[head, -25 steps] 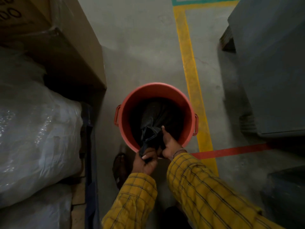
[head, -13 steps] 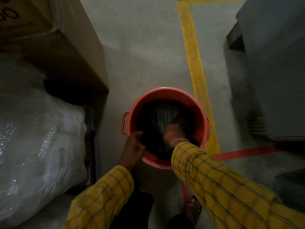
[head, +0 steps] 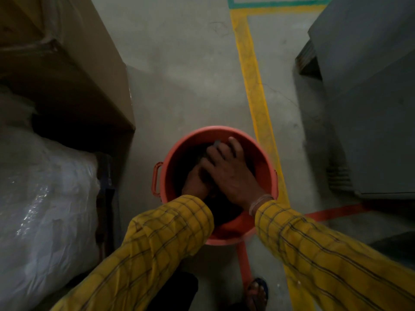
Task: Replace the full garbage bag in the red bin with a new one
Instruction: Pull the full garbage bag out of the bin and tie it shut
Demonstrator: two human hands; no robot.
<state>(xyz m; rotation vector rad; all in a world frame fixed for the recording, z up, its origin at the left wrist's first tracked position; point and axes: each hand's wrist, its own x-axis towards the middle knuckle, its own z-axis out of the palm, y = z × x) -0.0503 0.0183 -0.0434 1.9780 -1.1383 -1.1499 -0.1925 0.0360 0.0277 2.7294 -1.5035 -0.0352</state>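
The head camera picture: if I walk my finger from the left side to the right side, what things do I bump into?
white plastic-wrapped bundle → cardboard box → red bin → yellow floor line → grey cabinet

red bin (head: 177, 153) | upright on floor | black bag (head: 193, 156) inside, dark, unclear

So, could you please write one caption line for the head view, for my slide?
Both hands, left hand and right hand, reach into the red bin over the black bag, beside a yellow floor line.
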